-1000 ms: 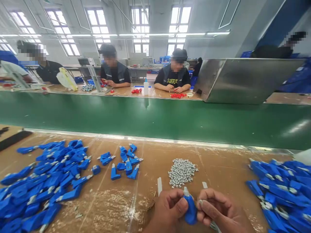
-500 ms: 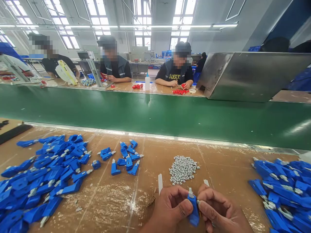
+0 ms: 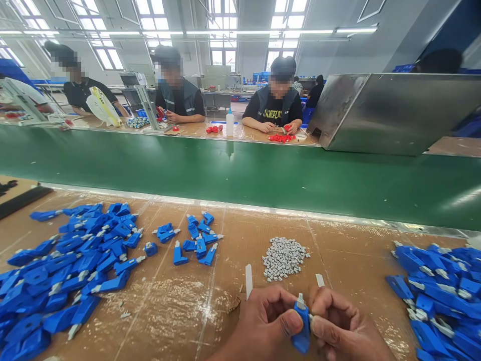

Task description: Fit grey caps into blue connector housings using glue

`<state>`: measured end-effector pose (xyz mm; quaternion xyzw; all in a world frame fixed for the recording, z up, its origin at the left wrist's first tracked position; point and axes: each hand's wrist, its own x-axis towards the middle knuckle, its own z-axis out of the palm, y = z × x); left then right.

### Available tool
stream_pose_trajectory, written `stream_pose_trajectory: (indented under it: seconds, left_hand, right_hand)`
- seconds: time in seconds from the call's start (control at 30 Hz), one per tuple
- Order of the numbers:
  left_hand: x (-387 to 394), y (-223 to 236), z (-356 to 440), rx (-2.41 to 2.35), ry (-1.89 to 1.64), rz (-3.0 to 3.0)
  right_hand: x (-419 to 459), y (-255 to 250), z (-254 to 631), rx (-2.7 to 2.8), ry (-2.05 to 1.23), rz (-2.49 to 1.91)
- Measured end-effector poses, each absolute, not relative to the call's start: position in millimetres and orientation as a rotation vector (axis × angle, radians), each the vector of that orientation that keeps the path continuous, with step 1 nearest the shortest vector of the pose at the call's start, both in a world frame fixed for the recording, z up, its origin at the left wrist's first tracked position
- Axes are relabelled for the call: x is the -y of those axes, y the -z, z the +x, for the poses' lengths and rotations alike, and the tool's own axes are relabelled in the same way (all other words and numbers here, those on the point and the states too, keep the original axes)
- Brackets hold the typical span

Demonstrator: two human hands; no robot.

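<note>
Left hand (image 3: 265, 323) and right hand (image 3: 340, 321) at the near edge of the view, low over the front of the counter (image 3: 161, 306). The left hand is clenched around a blue plastic part (image 3: 301, 331), which stands nearly upright between the hands, its pale tip pointing up. The right hand's fingers (image 3: 330, 311) pinch a small grey piece (image 3: 310, 317) against the side of the part. Two narrow white strips (image 3: 248, 281) (image 3: 319, 280) lie just beyond the hands, and a heap of small grey blocks (image 3: 283, 258) lies farther on. A large pile of blue parts (image 3: 75, 271) and a small loose group of the same parts (image 3: 195, 243) occupy the left of the counter, with a second pile (image 3: 436, 286) at the right; a stretch of brown cardboard separates each pile from the hands. The far counter edge meets a green conveyor belt (image 3: 240, 175), which marks the limit of forward reach. Compared with the frame half a second earlier, the blue part stands more upright. Surfaces: matte cardboard under glossy, creased film; smooth, angular blue plastic; blocky grey pieces; a taut, satin green belt. Across the belt, seated co-workers (image 3: 276, 98) handle red parts (image 3: 281, 138) beside a steel hood (image 3: 391, 113).
</note>
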<state>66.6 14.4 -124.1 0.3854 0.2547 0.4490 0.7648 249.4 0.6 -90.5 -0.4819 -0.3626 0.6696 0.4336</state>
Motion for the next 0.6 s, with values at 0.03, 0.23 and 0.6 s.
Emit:
stream_pose_trajectory:
  seconds: [0.03, 0.23, 0.6]
  left_hand:
    - [-14.6, 122.5, 67.1, -0.529, -0.963, 0.826]
    - [-11.6, 112.8, 68.4, -0.41, -0.94, 0.789]
    - [-10.0, 107.0, 61.9, -0.595, -0.883, 0.997]
  right_hand:
    - [-0.6, 91.6, 251.1, 0.857, -1.724, -1.181]
    - [2.1, 91.2, 251.8, 0.74, -1.896, -1.12]
    - [-8.1, 105.6, 239.8, 1.109, -1.795, -1.025]
